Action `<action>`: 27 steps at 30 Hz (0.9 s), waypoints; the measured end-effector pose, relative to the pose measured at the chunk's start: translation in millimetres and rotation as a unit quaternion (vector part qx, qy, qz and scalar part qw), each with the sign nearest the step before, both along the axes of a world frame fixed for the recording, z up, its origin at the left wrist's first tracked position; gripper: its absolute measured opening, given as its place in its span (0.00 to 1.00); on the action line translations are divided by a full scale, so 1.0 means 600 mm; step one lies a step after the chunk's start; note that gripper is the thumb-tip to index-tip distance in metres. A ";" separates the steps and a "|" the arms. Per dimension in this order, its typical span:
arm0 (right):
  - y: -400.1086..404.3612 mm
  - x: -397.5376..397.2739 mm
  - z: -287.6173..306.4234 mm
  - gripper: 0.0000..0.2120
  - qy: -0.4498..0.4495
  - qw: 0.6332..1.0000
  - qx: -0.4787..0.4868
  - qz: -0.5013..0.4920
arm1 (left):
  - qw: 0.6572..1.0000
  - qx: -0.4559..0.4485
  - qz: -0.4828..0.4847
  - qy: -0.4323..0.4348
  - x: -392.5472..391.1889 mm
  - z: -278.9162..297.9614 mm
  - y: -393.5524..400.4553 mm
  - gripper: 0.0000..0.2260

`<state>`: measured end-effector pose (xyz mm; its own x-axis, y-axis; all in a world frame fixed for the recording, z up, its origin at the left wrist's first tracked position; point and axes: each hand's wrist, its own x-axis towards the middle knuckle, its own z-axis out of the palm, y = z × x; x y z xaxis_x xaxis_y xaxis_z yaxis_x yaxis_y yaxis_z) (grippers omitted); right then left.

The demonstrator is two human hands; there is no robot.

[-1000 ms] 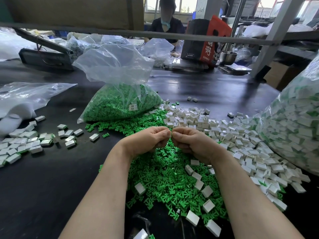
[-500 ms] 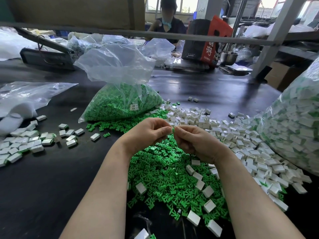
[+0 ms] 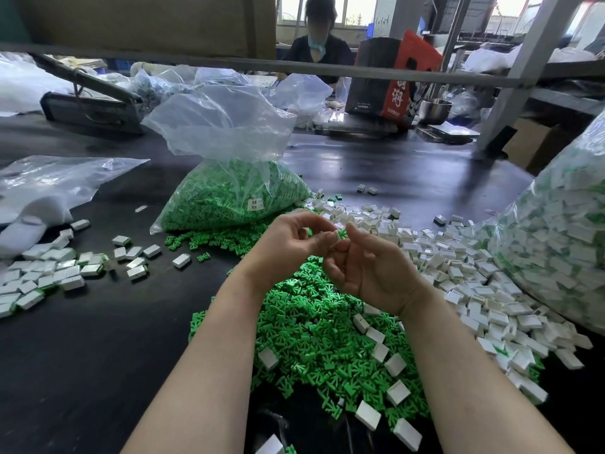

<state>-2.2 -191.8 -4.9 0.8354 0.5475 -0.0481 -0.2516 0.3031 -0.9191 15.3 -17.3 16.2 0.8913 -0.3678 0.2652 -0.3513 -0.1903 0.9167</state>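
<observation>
So this is a workshop with a big dark table (image 3: 98, 355) filling most of the frame, and it's covered in tiny plastic parts. Dead centre, the left hand (image 3: 288, 245) and right hand (image 3: 371, 273) meet just above the table. Both pinch one small white cap (image 3: 336, 237) between curled thumb and forefinger, and a green clip (image 3: 343, 233) sticks out of the cap's right end. The right hand's other fingers are loosely curled toward the palm. I can't really tell how far the clip sits inside the cap, since the fingers hide most of it. Right under the hands, running to the bottom centre, is a loose heap of green clips (image 3: 311, 326) with a few white caps lying on top. A spread of white caps (image 3: 458, 267) fans out to centre right. Just above the hands sits a clear bag of green clips (image 3: 229, 201), its mouth open and crumpled upward. A big bag of white pieces (image 3: 556, 250) with green showing through bulges in at the right edge. At middle left there's a scatter of white pieces (image 3: 49, 273) with green at their edges, near an empty-looking clear plastic bag (image 3: 59, 178). At the top centre, beyond a grey metal bar (image 3: 229, 62), another person (image 3: 319, 49) sits at the far side, beside a red and black bag (image 3: 393, 77) and a metal bowl (image 3: 434, 110).
</observation>
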 end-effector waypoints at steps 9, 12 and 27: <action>0.008 0.001 -0.012 0.16 0.001 0.999 0.023 -0.043 | 1.000 0.020 -0.005 -0.023 -0.004 0.009 -0.006 0.01; 0.007 0.001 -0.012 0.15 -0.006 0.999 0.040 -0.025 | 0.999 0.027 -0.008 -0.027 -0.006 0.011 -0.005 0.01; 0.039 -0.039 0.094 0.14 -0.171 0.858 -0.418 0.244 | 0.989 -0.093 -0.021 0.111 -0.001 0.005 0.078 0.05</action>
